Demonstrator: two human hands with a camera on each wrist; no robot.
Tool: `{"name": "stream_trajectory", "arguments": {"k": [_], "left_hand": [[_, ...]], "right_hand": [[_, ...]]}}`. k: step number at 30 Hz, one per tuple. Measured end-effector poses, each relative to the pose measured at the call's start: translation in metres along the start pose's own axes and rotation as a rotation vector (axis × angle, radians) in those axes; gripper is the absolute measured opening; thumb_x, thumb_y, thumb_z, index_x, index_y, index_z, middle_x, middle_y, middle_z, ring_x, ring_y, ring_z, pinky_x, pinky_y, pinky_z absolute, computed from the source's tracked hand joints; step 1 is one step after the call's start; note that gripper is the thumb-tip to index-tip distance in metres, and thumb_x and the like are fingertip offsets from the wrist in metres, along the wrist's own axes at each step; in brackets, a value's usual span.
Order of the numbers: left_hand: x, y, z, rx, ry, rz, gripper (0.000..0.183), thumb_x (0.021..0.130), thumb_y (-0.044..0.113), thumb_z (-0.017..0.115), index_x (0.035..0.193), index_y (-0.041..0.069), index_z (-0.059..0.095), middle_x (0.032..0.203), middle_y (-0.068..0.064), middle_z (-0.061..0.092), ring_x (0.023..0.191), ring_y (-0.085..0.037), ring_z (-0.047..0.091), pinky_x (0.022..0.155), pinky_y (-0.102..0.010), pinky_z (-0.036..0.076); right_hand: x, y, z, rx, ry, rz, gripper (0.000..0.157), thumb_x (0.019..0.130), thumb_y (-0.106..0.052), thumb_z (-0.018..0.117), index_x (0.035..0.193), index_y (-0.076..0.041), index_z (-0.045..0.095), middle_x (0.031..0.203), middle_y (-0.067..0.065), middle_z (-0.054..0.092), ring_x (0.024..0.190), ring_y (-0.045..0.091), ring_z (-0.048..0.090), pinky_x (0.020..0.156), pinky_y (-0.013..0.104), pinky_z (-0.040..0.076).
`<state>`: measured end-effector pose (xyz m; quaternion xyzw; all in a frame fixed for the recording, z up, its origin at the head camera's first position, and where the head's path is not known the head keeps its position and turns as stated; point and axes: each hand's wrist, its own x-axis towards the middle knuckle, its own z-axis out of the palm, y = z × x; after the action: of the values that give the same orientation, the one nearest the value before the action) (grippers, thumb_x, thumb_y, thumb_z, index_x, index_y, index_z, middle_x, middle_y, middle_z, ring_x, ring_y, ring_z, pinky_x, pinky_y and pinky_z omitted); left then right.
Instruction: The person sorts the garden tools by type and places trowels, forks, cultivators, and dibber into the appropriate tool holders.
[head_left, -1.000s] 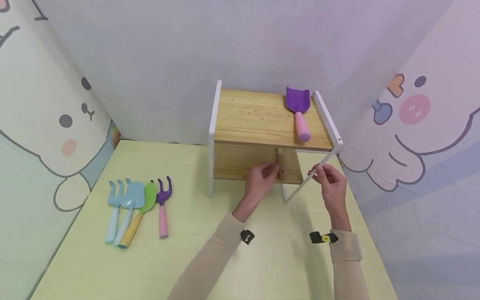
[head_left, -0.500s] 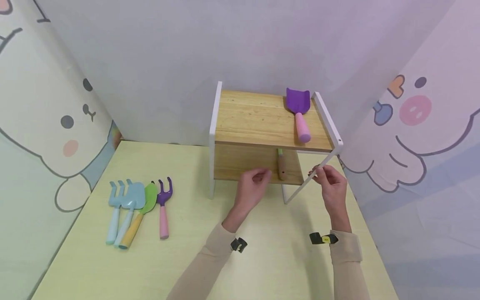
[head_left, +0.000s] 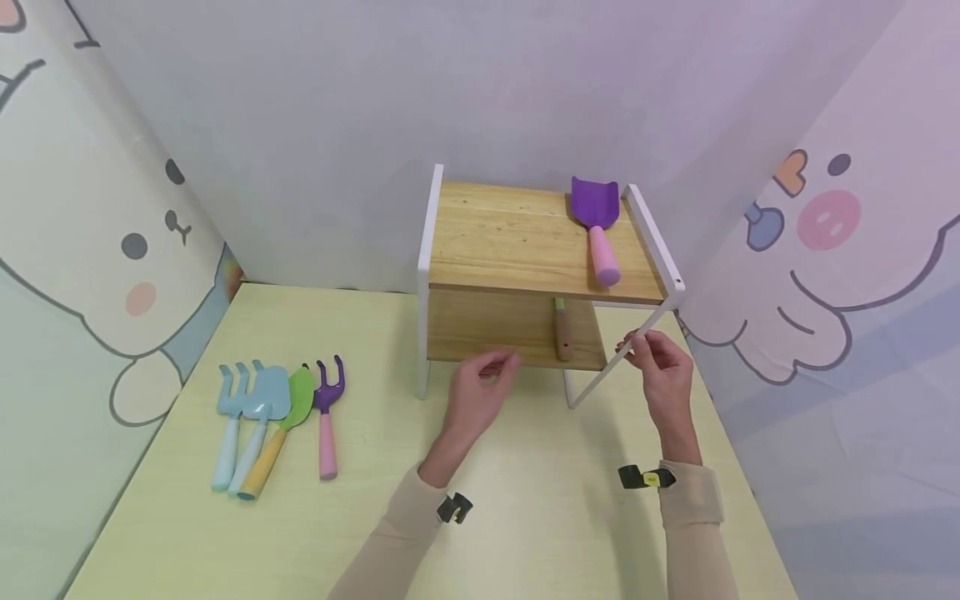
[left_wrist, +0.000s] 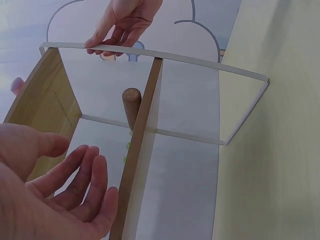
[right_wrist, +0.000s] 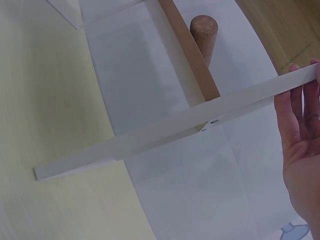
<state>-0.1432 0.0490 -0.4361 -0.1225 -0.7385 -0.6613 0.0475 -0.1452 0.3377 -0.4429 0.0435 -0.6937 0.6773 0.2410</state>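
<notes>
A two-tier wooden shelf [head_left: 510,242] with white metal side frames stands on the table. On its lower board lies a tool with a brown wooden handle [head_left: 562,335] and a green neck; the upper board hides its head. My left hand [head_left: 474,396] is just in front of the lower board, left of that handle, fingers loosely bent with nothing between them [left_wrist: 65,195]. At the shelf's right side, my right hand [head_left: 667,387] holds the slanted white bar [right_wrist: 150,132] between thumb and fingers. A purple hand shovel [head_left: 596,204] with a pink handle lies on the top board.
Left on the table lie a light blue rake [head_left: 227,433], a light blue shovel [head_left: 266,396], a green trowel [head_left: 300,396] with a yellow handle, and a purple fork [head_left: 327,417] with a pink handle. Cartoon-printed walls [head_left: 315,150] enclose the table.
My left hand has moved away from the brown handle, to the left and toward me, leaving the tool on the lower board. My right hand has stayed on the bar.
</notes>
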Motion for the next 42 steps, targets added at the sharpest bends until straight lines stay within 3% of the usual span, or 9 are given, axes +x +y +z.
{"name": "stream_trajectory", "arguments": {"k": [12,24,34,42], "left_hand": [[-0.013,-0.009,-0.021,0.026,0.021,-0.045,0.018,0.099,0.016,0.07,0.109,0.002,0.077,0.102,-0.009,0.077,0.094,-0.024,0.071,0.089,-0.039,0.058],[-0.027,-0.016,-0.036,0.055,0.03,-0.044,0.02,0.1,0.018,0.07,0.111,0.003,0.077,0.103,-0.007,0.077,0.093,-0.023,0.071,0.088,-0.041,0.058],[-0.041,-0.023,-0.054,0.075,0.047,-0.053,0.016,0.099,0.017,0.071,0.111,0.008,0.077,0.103,-0.007,0.077,0.092,-0.019,0.071,0.087,-0.035,0.058],[-0.052,-0.034,-0.068,0.066,0.04,-0.101,0.015,0.099,0.015,0.072,0.11,0.007,0.078,0.098,-0.004,0.077,0.087,-0.017,0.071,0.081,-0.028,0.059]], "right_hand": [[0.0,0.002,-0.001,0.016,-0.008,-0.013,0.023,0.103,-0.003,0.06,0.112,0.018,0.063,0.096,0.005,0.072,0.089,0.014,0.073,0.086,0.027,0.059],[0.001,0.002,-0.001,0.01,-0.002,-0.009,0.021,0.103,-0.004,0.061,0.111,0.016,0.065,0.095,0.005,0.073,0.089,0.014,0.073,0.085,0.027,0.059],[0.001,0.002,0.0,0.041,0.0,-0.003,0.02,0.102,-0.004,0.062,0.109,0.014,0.067,0.095,0.006,0.073,0.089,0.015,0.073,0.086,0.029,0.059],[0.001,0.001,0.0,0.016,-0.003,-0.004,0.022,0.103,-0.004,0.061,0.111,0.016,0.065,0.096,0.004,0.073,0.089,0.014,0.073,0.086,0.027,0.059]]}}
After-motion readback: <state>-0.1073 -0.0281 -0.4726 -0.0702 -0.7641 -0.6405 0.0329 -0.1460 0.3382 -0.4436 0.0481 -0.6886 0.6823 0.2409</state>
